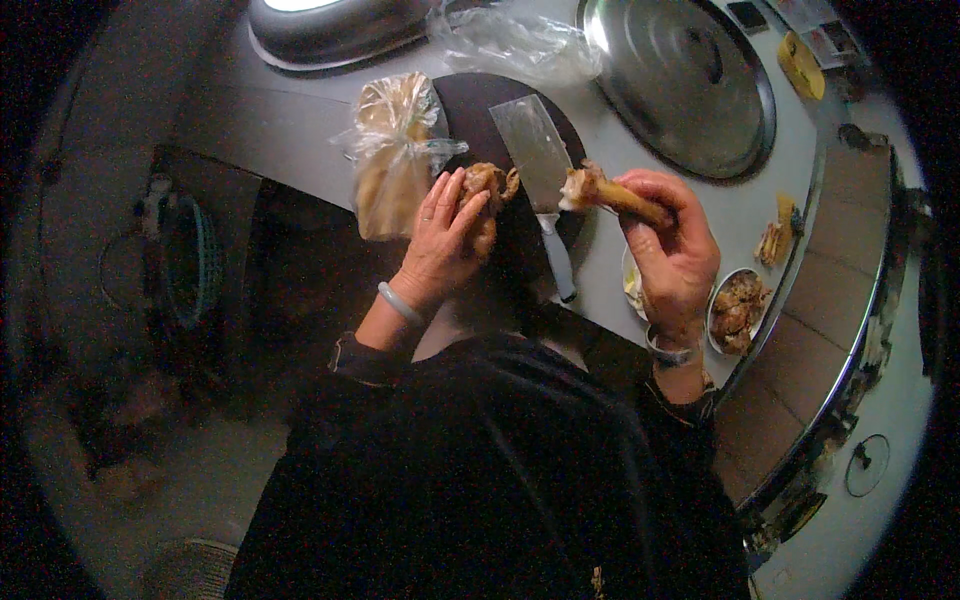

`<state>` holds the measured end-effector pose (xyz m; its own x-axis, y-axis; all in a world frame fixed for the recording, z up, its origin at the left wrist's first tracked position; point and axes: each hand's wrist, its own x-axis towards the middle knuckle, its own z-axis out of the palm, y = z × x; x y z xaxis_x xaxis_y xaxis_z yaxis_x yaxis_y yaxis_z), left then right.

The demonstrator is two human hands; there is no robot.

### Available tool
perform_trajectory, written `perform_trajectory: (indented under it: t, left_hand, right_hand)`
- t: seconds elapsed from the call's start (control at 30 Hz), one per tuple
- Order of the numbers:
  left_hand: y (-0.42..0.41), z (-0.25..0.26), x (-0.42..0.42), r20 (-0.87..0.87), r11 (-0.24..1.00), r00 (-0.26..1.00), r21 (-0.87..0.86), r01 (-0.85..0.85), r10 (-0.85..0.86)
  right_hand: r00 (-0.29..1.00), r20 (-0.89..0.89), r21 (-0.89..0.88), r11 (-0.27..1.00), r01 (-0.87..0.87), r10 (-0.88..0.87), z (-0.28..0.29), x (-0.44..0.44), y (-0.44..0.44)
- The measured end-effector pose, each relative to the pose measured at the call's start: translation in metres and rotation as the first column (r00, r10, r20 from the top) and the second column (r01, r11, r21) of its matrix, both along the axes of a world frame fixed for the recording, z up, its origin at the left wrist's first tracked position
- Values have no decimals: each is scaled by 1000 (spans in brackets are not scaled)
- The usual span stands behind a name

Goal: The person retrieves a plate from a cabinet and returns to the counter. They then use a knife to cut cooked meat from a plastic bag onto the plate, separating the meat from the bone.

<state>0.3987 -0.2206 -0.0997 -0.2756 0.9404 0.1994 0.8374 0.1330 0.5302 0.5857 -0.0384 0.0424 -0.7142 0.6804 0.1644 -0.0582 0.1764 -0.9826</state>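
Observation:
On the dark round cutting board [469, 97], my left hand [450, 232] rests with spread fingers over a piece of brown cooked meat [484, 180], pressing or holding it. My right hand [671, 240] is raised at the board's right side, its fingers closed round a bone [615, 196] with a pale knobbly end. Between the hands a cleaver [534, 146] lies flat on the board, its pale handle reaching over the near edge. Left of the meat, a knotted clear plastic bag [386, 195] with pale brown food inside touches the board.
A large metal lid [675, 82] and crumpled plastic [517, 45] lie beyond the board. A metal basin [337, 30] stands at the back left. At right are a bowl of meat [739, 311], a partly hidden bowl [634, 281], bone scraps [769, 244] and the counter's raised rim.

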Motion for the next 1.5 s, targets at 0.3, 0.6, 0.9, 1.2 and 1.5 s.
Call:
perform_trajectory:
  t: [0.3, 0.6, 0.9, 1.2, 1.5]
  left_hand:
    - [15, 70, 11, 406, 982, 911, 188, -6, -72]
    - [59, 131, 36, 976, 973, 152, 180, -144, -158]
    - [58, 130, 40, 993, 977, 9, 115, -180, -115]
    - [55, 115, 39, 991, 990, 137, 9, -138, 10]
    - [57, 112, 42, 984, 998, 180, 16, -62, -4]
  right_hand:
    - [982, -189, -437, 896, -83, -1, 18, 3, -14]
    - [966, -243, -786, 600, -146, -83, -13, -2, -18]
    - [955, -296, -886, 368, -283, 22, -29, 13, -9]
    - [971, -239, -898, 379, -225, 11, -29, 11, -9]
    - [996, -78, -753, 652, -92, 51, -10, 10, -10]
